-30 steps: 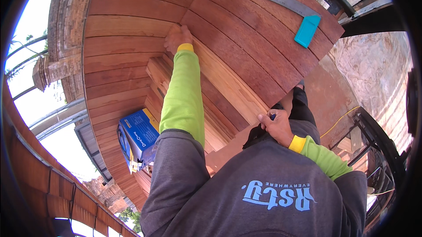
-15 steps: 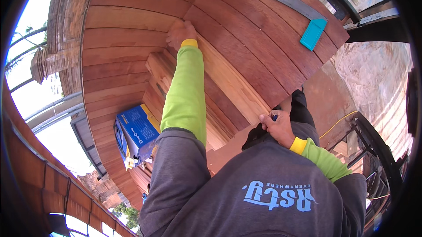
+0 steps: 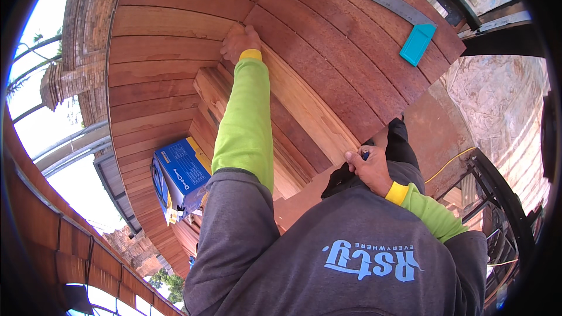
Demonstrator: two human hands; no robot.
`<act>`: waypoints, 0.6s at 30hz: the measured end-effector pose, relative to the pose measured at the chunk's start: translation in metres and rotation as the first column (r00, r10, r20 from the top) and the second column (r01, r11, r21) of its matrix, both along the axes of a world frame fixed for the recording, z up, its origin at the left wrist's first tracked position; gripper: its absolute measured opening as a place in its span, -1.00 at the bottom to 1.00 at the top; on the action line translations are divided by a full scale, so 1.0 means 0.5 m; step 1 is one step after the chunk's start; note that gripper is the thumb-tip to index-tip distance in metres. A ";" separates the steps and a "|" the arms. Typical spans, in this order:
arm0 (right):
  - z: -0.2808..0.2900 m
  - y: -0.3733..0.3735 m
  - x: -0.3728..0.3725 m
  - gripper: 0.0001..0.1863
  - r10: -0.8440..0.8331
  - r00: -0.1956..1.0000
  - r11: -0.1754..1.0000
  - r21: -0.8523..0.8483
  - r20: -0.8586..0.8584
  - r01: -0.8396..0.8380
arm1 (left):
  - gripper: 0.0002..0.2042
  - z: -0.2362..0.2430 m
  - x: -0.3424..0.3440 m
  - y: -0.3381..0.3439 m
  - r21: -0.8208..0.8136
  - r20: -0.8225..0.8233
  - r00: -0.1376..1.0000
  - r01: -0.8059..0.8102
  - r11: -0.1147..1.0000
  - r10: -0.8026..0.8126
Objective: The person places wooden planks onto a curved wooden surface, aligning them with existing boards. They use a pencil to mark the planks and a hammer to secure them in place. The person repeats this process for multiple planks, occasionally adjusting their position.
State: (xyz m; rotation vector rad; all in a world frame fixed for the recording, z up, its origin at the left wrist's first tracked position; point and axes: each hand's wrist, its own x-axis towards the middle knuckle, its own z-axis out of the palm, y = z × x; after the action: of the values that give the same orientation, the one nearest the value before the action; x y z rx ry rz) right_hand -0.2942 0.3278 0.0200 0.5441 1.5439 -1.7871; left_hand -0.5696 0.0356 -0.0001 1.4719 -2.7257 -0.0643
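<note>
My left hand (image 3: 240,43) grips the far end of a long light wooden board (image 3: 304,105) at the corner of reddish plank surfaces (image 3: 322,29), its fingertips partly hidden. My right hand (image 3: 369,166) is closed on a small dark blue object (image 3: 365,155) at the board's near end, close to my body; what the object is I cannot tell. Shorter pale timber pieces (image 3: 209,90) lie left of the board, partly behind my left sleeve. A try square (image 3: 415,43) with a turquoise handle and long metal blade rests on the planks at the upper right.
A blue and yellow box (image 3: 178,172) sits on the planks at left. A yellow cord (image 3: 445,169) runs by a black metal frame (image 3: 503,199) at lower right. A pale sheet-like surface (image 3: 497,111) lies at right. A weathered brick column (image 3: 88,82) stands beyond the planks at left.
Over the last second the view has shifted slightly, moving the scene a little within the picture. Both hands keep their places on and by the board.
</note>
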 end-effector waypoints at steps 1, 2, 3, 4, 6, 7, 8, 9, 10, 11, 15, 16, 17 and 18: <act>-0.002 0.001 0.001 -0.72 0.003 1.000 1.000 0.005 -0.003 -0.003 | -0.22 -0.002 -0.001 0.001 -0.005 -0.004 1.000 -0.011 1.000 0.011; -0.004 0.002 0.002 -0.71 -0.005 1.000 1.000 0.000 -0.003 0.005 | -0.22 -0.006 -0.002 0.004 -0.008 -0.009 1.000 -0.023 1.000 0.023; -0.004 0.002 0.002 -0.71 -0.011 1.000 1.000 -0.006 -0.009 0.011 | -0.22 -0.003 -0.004 0.006 -0.013 -0.018 0.999 -0.037 0.999 0.036; -0.004 0.001 0.003 -0.71 -0.016 1.000 1.000 -0.011 -0.015 0.016 | -0.22 -0.002 -0.004 0.008 0.000 -0.022 0.999 -0.040 0.999 0.040; -0.006 0.002 0.000 -0.70 0.002 1.000 1.000 0.016 -0.026 -0.001 | -0.22 0.004 -0.001 0.010 0.027 -0.044 0.997 -0.060 0.998 0.061; -0.006 0.002 -0.002 -0.70 0.019 0.999 0.999 0.030 -0.038 -0.018 | -0.22 0.003 0.002 0.006 0.025 -0.040 0.998 -0.047 0.999 0.048; -0.001 -0.001 0.003 -0.69 0.019 1.000 0.999 0.031 -0.012 -0.019 | -0.22 -0.006 0.010 0.000 0.023 -0.036 0.999 -0.037 0.999 0.038; 0.007 -0.002 0.001 -0.69 0.035 0.999 0.999 0.029 -0.001 -0.035 | -0.22 0.000 0.013 -0.009 0.017 -0.048 0.998 -0.042 0.999 0.043; 0.008 0.002 -0.002 -0.70 0.047 0.999 0.999 0.000 -0.018 -0.047 | -0.21 0.005 0.013 0.007 0.023 -0.065 0.997 -0.034 0.999 0.036; 0.011 0.001 -0.004 -0.69 0.034 0.999 0.999 -0.018 0.005 -0.034 | -0.22 0.013 0.014 0.013 0.029 -0.088 0.996 -0.026 0.999 0.028; 0.024 -0.004 -0.008 -0.70 0.052 0.998 0.999 -0.005 0.030 -0.052 | -0.33 0.014 0.026 0.009 0.075 -0.170 0.985 -0.012 0.997 0.025; 0.022 -0.005 -0.007 -0.70 0.058 0.998 0.998 -0.001 0.037 -0.058 | -0.37 0.010 0.027 0.005 0.090 -0.192 0.981 -0.022 0.996 0.039; 0.017 -0.007 -0.008 -0.70 0.053 0.998 0.999 -0.011 0.034 -0.052 | -0.40 0.007 0.026 -0.001 0.102 -0.213 0.976 -0.031 0.994 0.052; 0.010 -0.007 -0.002 -0.70 0.047 0.998 0.999 -0.018 0.039 -0.046 | -0.43 -0.009 0.031 -0.012 0.089 -0.233 0.972 -0.002 0.996 0.022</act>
State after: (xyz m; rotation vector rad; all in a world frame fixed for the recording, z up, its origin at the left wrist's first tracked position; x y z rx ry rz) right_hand -0.2953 0.3242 0.0251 0.5284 1.5014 -1.7430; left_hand -0.5540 0.0298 -0.0046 1.4010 -2.5548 -0.3395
